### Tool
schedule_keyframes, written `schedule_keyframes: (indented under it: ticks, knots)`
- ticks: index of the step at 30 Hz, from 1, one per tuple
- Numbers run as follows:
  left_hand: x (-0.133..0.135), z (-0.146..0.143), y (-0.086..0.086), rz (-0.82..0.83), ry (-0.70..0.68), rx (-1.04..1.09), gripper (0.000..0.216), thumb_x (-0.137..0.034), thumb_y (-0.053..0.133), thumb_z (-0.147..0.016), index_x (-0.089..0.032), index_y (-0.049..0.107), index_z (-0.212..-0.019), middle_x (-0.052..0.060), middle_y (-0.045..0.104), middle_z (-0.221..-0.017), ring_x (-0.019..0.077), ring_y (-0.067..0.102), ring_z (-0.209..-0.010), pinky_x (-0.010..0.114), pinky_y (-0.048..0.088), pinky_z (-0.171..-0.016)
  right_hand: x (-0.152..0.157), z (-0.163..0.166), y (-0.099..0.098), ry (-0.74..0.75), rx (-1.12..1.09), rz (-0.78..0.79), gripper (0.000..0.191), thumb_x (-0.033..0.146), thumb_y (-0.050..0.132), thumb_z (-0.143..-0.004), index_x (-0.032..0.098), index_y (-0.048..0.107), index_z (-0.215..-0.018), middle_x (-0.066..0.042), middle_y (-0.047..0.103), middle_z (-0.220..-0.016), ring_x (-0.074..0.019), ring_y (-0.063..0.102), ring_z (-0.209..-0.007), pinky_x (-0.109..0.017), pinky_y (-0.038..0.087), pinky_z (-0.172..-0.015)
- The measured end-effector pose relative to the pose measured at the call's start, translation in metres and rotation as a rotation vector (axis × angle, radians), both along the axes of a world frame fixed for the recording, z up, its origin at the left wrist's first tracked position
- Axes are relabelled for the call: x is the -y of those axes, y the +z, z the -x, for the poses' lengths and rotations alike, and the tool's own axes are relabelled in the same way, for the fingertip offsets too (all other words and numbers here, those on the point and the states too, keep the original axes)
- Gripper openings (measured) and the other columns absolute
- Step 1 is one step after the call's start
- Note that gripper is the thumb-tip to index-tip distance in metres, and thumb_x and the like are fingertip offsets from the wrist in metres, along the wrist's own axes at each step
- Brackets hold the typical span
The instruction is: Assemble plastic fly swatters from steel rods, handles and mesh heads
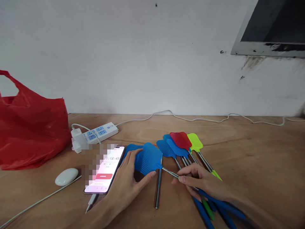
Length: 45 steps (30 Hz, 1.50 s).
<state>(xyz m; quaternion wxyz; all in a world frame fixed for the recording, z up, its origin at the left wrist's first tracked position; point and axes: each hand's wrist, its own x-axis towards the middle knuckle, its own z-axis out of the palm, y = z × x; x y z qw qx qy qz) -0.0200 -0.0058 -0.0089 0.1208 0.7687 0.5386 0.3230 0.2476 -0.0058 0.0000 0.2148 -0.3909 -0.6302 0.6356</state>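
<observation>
Your left grip (131, 173) clasps and right grip (201, 179) pinches the blue flyswatter (156, 163), long axis slanted, head (148, 155) pointing far-left.

Blue fly swatter (150, 158) (mesh-patterned)

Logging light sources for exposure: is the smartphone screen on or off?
On: the smartphone has a brightly lit screen, with the digits 1:18:49 visible above a red button.
</observation>
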Motion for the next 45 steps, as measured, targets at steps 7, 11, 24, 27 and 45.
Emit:
schedule_keyframes:
  ticks: [7,11,24,27,45]
  knots:
    - [-0.002,0.002,-0.008,-0.076,-0.001,0.015,0.060,-0.047,0.069,-0.085,-0.026,0.041,-0.134,0.011,0.052,-0.135,0.0352,0.057,-0.119,0.052,0.051,-0.093,-0.001,0.002,-0.001,-0.020,0.031,-0.037,0.047,0.055,0.062,-0.088,0.012,0.077,-0.095,0.007,0.048,-0.043,-0.0065,0.036,-0.035,-0.021,0.029,-0.041]
    - [-0.004,0.003,-0.014,-0.096,0.018,0.038,0.069,-0.044,0.074,-0.081,-0.027,0.038,-0.137,0.012,0.050,-0.136,0.0363,0.053,-0.124,0.054,0.049,-0.098,-0.001,0.002,-0.008,-0.023,0.042,-0.071,0.047,0.057,0.063,-0.086,0.012,0.076,-0.090,0.007,0.047,-0.043,-0.0067,0.038,-0.035,-0.021,0.029,-0.040]
    - [-0.007,0.008,-0.021,-0.056,0.028,0.149,0.078,-0.042,0.067,-0.089,-0.032,0.024,-0.153,0.011,0.045,-0.150,0.0343,0.045,-0.137,0.056,0.040,-0.109,0.001,0.002,-0.015,-0.102,0.090,-0.176,0.041,0.055,0.068,-0.084,0.015,0.078,-0.084,0.006,0.045,-0.048,-0.0074,0.040,-0.041,-0.021,0.027,-0.042]
    - [-0.007,0.010,-0.019,-0.017,0.011,0.216,0.072,-0.041,0.066,-0.090,-0.033,0.029,-0.151,0.010,0.048,-0.148,0.0324,0.047,-0.136,0.054,0.041,-0.109,0.003,0.001,-0.016,-0.092,0.095,-0.181,0.041,0.055,0.069,-0.084,0.015,0.079,-0.082,0.006,0.044,-0.049,-0.0077,0.041,-0.043,-0.021,0.028,-0.043]
    - [-0.002,0.009,-0.021,0.084,-0.004,0.286,0.068,-0.041,0.065,-0.089,-0.031,0.034,-0.149,0.012,0.052,-0.146,0.0345,0.050,-0.134,0.057,0.044,-0.106,0.009,0.008,-0.007,-0.038,0.081,-0.179,0.049,0.060,0.062,-0.087,0.015,0.076,-0.075,0.008,0.035,-0.044,-0.0075,0.034,-0.040,-0.023,0.021,-0.041]
